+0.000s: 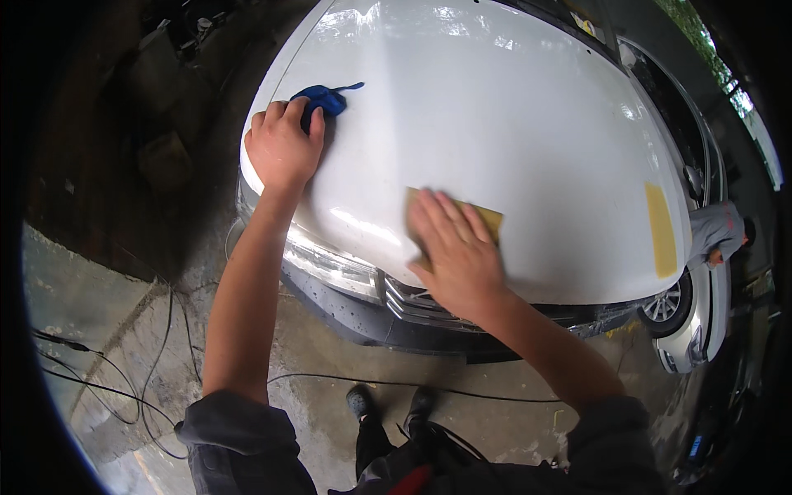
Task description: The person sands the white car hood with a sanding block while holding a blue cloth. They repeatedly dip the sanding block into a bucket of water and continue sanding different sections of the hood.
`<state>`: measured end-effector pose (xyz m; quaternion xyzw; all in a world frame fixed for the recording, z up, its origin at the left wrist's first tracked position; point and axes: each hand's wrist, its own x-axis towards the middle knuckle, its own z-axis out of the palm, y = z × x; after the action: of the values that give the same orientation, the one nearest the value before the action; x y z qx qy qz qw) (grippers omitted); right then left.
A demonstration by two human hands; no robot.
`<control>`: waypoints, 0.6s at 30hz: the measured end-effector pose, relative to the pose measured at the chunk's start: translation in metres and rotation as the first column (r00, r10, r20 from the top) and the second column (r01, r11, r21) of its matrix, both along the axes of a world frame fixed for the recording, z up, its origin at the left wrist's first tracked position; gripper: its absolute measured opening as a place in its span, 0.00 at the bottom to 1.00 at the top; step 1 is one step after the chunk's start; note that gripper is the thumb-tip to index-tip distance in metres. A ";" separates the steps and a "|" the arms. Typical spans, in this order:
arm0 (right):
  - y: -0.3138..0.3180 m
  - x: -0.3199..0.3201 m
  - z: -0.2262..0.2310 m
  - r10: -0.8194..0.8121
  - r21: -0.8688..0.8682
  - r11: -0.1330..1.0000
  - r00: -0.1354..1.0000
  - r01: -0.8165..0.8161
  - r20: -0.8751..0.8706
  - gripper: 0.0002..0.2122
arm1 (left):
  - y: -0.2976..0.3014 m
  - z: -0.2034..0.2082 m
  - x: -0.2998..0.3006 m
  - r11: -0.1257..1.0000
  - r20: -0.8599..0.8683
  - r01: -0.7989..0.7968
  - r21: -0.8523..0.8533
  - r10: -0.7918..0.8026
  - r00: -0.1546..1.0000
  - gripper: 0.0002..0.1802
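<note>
In front of me is the white hood of a car, its surface shiny with wet-looking patches. Over its left side, my left hand rests with fingers closed around a blue cloth, which has a thin tail trailing to the right. Near the hood's front edge, my right hand presses a yellow-brown sheet of sandpaper against the paint. That hand is slightly blurred, its fingers laid along the sheet and covering much of it.
A yellow rectangular strip lies on the hood's right side. Below the hood are the headlight and dark bumper. Black cables run over the concrete floor. Another person is beside a second white car at right.
</note>
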<state>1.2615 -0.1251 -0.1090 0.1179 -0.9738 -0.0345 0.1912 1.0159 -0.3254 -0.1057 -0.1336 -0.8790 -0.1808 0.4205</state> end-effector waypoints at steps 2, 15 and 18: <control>0.033 0.037 -0.003 -0.052 0.030 0.998 0.999 0.052 0.009 0.37 | -0.009 0.003 0.001 0.999 -0.005 -0.033 -0.018 0.033 0.999 0.16; 0.025 0.040 -0.005 0.013 -0.032 0.999 1.000 -0.014 -0.013 0.38 | -0.011 0.003 0.001 0.998 0.025 -0.058 -0.033 0.059 0.998 0.18; 0.000 0.026 -0.012 -0.069 -0.038 0.997 0.996 0.067 -0.052 0.35 | 0.000 0.011 0.001 0.995 0.096 -0.075 -0.066 0.081 0.992 0.18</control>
<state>1.2876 -0.1254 -0.1207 0.0803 -0.9723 -0.0265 0.2179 1.0167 -0.3254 -0.0944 -0.1028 -0.9084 -0.1432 0.3792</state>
